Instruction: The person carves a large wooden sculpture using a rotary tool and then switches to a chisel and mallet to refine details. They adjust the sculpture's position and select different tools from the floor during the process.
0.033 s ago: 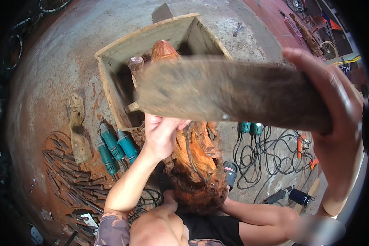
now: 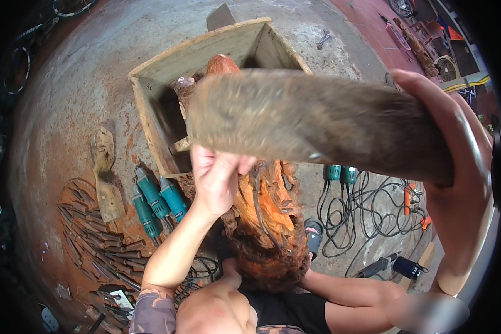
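Note:
My right hand point(image 2: 462, 133) grips the right end of a thick, rough wooden block point(image 2: 317, 119), raised close to the camera and smeared by motion. Under the block's left part is my left hand point(image 2: 217, 183), its fingers closed; whatever they hold is hidden behind the block. Between my legs lies a gnarled reddish-orange piece of root wood point(image 2: 273, 206), hollowed and ridged. Its far end leans into a wooden box point(image 2: 143, 119), where a rounded reddish wood tip point(image 2: 222, 64) shows above the block.
Green power tools point(image 2: 150, 195) lie left of the root wood, beside a pile of chisel-like tools point(image 2: 103, 239) and a worn wooden piece point(image 2: 106, 172). At right are more green tools point(image 2: 339, 173), tangled black cables point(image 2: 367, 217) and a black grinder-like tool point(image 2: 378, 265).
The wooden block's left end has risen slightly. My left hand has shifted a little up and to the left; my right hand still grips the block.

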The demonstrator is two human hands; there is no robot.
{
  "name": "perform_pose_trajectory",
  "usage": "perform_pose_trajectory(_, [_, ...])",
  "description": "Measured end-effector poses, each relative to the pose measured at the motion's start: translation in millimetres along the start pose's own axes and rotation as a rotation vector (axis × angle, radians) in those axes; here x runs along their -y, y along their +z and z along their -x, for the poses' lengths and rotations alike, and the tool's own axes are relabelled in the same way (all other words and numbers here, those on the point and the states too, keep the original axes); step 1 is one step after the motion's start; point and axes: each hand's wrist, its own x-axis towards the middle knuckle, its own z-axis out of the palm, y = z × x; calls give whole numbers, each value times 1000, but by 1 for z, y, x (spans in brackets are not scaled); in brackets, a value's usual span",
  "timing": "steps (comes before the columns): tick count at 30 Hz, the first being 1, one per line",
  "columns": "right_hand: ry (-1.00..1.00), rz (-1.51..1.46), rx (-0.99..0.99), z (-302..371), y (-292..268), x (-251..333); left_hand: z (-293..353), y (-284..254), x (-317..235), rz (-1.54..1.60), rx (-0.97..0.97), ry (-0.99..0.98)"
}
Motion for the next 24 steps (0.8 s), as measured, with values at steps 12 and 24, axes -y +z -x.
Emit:
perform_pose_trajectory(12, [567, 10, 156, 94, 30, -45, -10, -16, 5, 118, -51, 165])
perform_pose_trajectory(24, [521, -70, 150, 101, 44, -56, 10, -1, 5, -5, 83, 305])
